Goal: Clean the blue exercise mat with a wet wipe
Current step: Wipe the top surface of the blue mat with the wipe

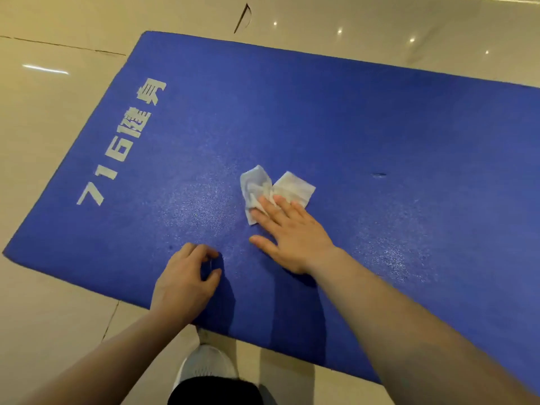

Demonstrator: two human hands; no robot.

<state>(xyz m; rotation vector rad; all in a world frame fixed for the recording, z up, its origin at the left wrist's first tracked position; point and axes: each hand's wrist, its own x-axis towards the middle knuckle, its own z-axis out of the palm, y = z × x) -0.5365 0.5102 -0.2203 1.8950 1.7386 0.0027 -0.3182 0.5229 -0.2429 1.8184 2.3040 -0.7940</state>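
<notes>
Blue foam fills most of what I see: the exercise mat [321,118] lies flat on a glossy beige tiled floor [58,112], with pale printed characters [122,144] running along its left end. My right hand [289,232] is spread flat on the mat, fingers straight and slightly fanned, their tips pressing down on the white wet wipe [271,191]. The wipe is crumpled into two lobes, one bunched at the left, one flatter at the right, and it sits near the middle of the mat, just beyond my fingertips. My thumb lies out to the side, on the bare mat.

My left hand [187,279] is near the mat's front edge, close to the right one but apart from it. Its fingers are loosely curled with the thumb near the fingertips, and it holds nothing that I can make out.

A paler, speckled patch [198,206] shows on the mat left of the wipe. Below the mat's front edge my white shoe [204,366] stands on the tiles.
</notes>
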